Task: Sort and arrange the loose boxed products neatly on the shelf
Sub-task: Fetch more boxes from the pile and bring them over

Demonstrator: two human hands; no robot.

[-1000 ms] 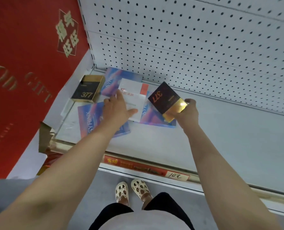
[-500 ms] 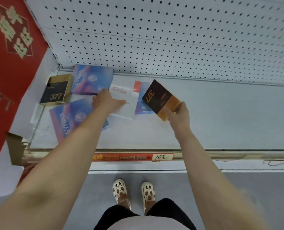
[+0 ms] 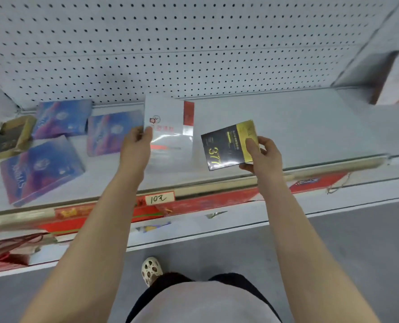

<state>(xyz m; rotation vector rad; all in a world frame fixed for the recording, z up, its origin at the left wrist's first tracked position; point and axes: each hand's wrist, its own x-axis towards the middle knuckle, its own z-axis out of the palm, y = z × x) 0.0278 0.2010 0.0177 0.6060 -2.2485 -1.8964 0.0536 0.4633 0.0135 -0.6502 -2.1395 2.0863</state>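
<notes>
Head view shows both hands busy above the shelf (image 3: 287, 127): the left hand (image 3: 135, 148) pinches the left edge of a white box (image 3: 170, 127), and the right hand (image 3: 262, 157) grips the gold end of a black box (image 3: 226, 145), thumb on its face. Both boxes look light, stiff and flat, with glossy wrap that probably slides easily, so holding across opposite edges seems safest. Three blue boxes (image 3: 41, 166) lie loose at the left, beside another black box (image 3: 10, 136) near the shelf's end.
</notes>
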